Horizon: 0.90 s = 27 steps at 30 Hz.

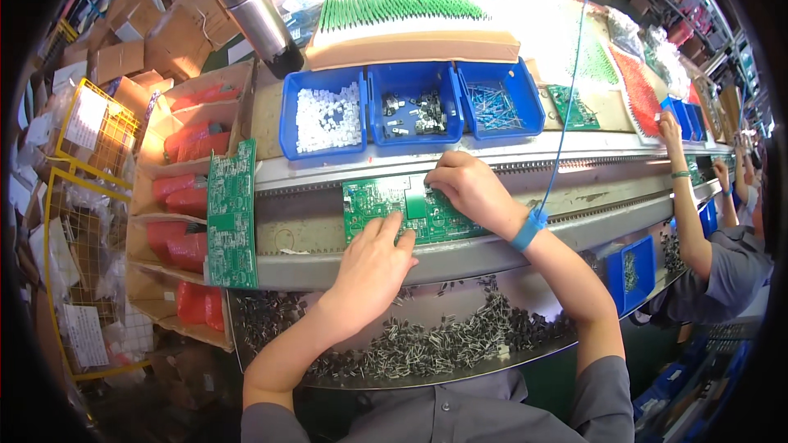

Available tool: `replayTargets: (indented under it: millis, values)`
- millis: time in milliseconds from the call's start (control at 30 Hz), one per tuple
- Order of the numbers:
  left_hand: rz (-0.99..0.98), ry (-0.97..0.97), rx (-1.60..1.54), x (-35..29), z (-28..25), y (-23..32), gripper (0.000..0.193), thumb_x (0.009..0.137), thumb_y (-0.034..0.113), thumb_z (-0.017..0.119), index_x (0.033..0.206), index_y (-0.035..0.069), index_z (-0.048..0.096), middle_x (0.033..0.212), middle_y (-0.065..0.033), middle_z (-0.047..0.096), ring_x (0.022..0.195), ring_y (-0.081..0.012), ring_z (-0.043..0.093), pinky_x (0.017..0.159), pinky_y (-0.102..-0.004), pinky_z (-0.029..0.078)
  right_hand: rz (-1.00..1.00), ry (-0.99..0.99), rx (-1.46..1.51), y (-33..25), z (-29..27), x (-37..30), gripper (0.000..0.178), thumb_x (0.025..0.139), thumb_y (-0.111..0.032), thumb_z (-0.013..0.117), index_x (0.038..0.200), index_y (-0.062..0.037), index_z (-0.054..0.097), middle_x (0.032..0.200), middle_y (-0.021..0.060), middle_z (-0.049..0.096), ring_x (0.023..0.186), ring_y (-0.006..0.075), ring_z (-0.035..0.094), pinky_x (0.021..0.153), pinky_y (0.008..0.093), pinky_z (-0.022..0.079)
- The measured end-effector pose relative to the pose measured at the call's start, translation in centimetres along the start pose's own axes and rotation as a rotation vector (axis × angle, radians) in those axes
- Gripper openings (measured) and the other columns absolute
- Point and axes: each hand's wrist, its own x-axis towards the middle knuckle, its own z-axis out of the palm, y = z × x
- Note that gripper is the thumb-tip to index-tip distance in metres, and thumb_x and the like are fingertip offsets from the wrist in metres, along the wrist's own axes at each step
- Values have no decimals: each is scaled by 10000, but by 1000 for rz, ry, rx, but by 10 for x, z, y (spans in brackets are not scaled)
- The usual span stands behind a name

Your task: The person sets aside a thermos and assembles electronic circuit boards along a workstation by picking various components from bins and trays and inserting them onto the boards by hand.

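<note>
A green circuit board (371, 201) lies flat on the grey conveyor line (304, 226) in front of me. My left hand (373, 267) rests on the board's near edge with fingers spread over it and holds nothing I can see. My right hand (468, 187) is bent over the board's upper right part, fingertips pinched together on its surface; whether a small part sits between them I cannot tell. A blue wrist strap (527, 230) with a coiled blue cord (566, 107) is on my right wrist.
Three blue bins (410, 141) behind the line hold white, metal and blue parts. A foam block (410, 33) carries rows of green components. A second green board (231, 213) stands at the left beside red-filled cardboard boxes (185, 197). A tray of dark loose components (443, 340) lies near me. Co-workers (714, 254) sit to the right.
</note>
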Motion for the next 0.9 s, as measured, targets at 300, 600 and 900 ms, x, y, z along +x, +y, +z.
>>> replayTargets:
  millis: [300,600,900]
  values:
    - [9,5,11,-2,-5,-4,346,810,167,665,1102,-7,602,1216,-202,523,1106,-350,517,928,-431,443,146,122,54,7,-67,56,189,815,-52,648,989,19,672,886,166,679,690,211,649,622,309,504]
    - [40,215,-306,41,-43,-39,181,825,80,636,984,-5,649,913,-145,640,801,-290,634,713,-352,505,6,374,-570,91,-80,145,106,798,-87,615,882,-32,648,775,151,609,743,330,621,668,413,504]
    - [88,703,-205,164,-104,-101,102,821,48,591,894,12,653,789,-143,626,710,-305,627,647,-374,496,22,197,-660,84,-85,165,63,764,-91,600,763,-29,589,731,169,604,731,349,623,668,427,510]
